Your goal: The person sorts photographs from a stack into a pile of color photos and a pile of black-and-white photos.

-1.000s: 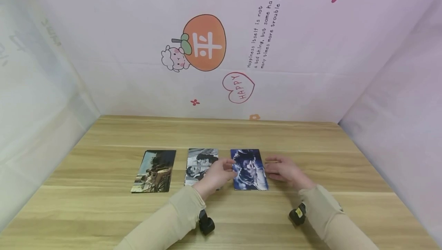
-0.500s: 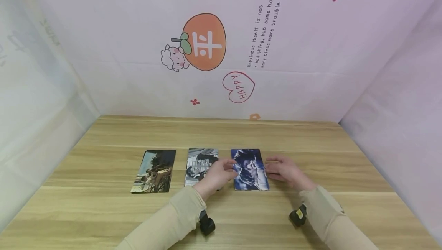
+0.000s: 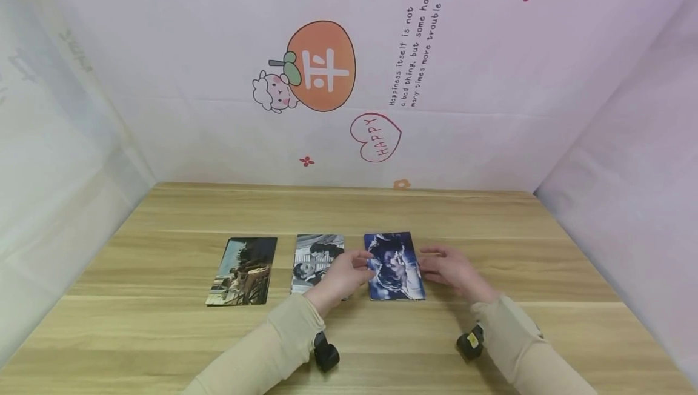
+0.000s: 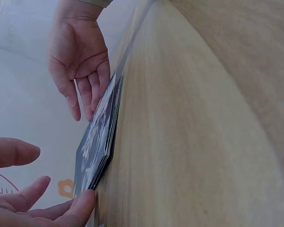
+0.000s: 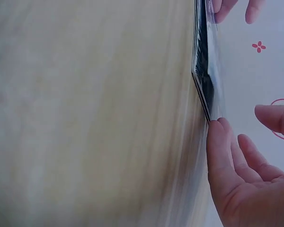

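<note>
**Blue card stack framed by two hands**

Blue-toned photo cards lie in a small stack point(image 3: 394, 266) on the pale wooden counter point(image 3: 491, 225), the rightmost of three picture sets in a row. Its long axis runs away from the person, short edges near and far. Both hands flank it: the left hand point(image 3: 340, 277) comes in from the stack's left long edge, the right hand point(image 3: 452, 271) from its right long edge, so the stack sits directly between them and about equally close to each.

From the left wrist view the stack point(image 4: 100, 137) shows as several thin cards, its edge raised slightly off the counter, with a left fingertip point(image 4: 83, 208) touching the near corner. The right hand's fingers point(image 4: 92, 92) are extended and lightly bent, their tips resting against the opposite long edge. In the right wrist view a right fingertip point(image 5: 217, 142) meets the stack's corner point(image 5: 204, 71), while the other fingers stay loose. Neither hand curls around the cards; the fingers are relaxed and nearly straight, pressing or steadying the edges only.

Left of the stack lies a black-and-white photo card point(image 3: 317, 258), partly covered by the left hand, and farther left a darker outdoor photo card point(image 3: 243, 271), well apart from either hand. Behind the counter hangs a pale backdrop printed with an orange fruit point(image 3: 322, 65) and a red heart point(image 3: 376, 137).
</note>
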Demonstrator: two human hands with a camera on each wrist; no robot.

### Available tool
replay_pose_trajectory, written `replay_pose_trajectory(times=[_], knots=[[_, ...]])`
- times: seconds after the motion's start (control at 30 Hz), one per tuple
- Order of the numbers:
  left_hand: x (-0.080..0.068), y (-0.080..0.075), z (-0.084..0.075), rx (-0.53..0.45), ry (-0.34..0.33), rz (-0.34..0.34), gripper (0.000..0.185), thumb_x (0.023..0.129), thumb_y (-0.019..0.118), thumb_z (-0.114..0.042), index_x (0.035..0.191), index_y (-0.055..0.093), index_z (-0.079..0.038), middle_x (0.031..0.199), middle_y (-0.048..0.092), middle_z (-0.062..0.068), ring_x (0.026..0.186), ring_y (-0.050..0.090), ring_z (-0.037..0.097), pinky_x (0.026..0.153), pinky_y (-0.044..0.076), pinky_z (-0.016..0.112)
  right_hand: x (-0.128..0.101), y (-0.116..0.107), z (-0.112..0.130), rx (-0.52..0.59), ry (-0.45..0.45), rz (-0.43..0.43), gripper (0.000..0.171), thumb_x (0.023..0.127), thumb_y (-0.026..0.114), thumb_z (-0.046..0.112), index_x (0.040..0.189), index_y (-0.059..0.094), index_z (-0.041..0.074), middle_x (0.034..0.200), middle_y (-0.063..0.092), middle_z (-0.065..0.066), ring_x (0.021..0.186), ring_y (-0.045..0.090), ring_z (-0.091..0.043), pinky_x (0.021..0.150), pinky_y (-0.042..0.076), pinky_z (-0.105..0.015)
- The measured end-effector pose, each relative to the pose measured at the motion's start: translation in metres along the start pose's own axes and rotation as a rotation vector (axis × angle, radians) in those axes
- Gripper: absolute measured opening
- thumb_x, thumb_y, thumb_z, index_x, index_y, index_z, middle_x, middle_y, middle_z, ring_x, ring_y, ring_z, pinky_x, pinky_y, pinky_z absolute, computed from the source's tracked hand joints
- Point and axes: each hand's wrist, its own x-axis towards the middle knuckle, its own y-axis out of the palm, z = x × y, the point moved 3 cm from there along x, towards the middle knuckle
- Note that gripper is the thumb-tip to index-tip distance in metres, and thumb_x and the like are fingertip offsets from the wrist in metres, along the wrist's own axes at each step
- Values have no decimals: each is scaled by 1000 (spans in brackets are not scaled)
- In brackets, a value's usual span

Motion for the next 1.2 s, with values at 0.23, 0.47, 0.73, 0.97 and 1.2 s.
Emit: replay_pose_trajectory(times=[0.23,0.47,0.73,0.97,1.2], knots=[[-1,-2,0,5,7,-1,45,84,64,-5,127,53,2,128,56,21,118,54,36,97,49,43,0,2,0,41,-6,-33,52,92,51,2,137,31,-14,123,52,-34,107,59,-31,96,50,-43],[2,-4,1,-17,42,-29,43,85,58,3,126,50,13,121,59,25,111,58,37,93,52,39,1,4,-1,37,9,-44,50,92,51,1,137,34,-12,123,51,-33,100,61,-25,92,53,-41],[2,-7,5,-126,11,-21,48,84,56,9,131,44,15,116,59,25,102,62,31,83,57,31,1,9,0,23,25,-45,48,92,53,2,136,38,-10,123,53,-29,99,61,-22,89,55,-37],[2,-16,10,-122,9,-22,49,85,59,7,133,47,9,112,59,18,94,62,20,77,58,26,1,16,5,48,-36,-21,48,91,54,2,135,40,-10,109,59,-15,85,59,-10,80,57,-27],[-1,-27,11,-149,25,-20,54,84,62,6,136,46,4,112,57,17,96,61,19,79,58,28,-2,25,10,114,-38,-22,48,91,53,-2,136,38,-9,103,57,-6,84,57,-8,76,56,-22]])
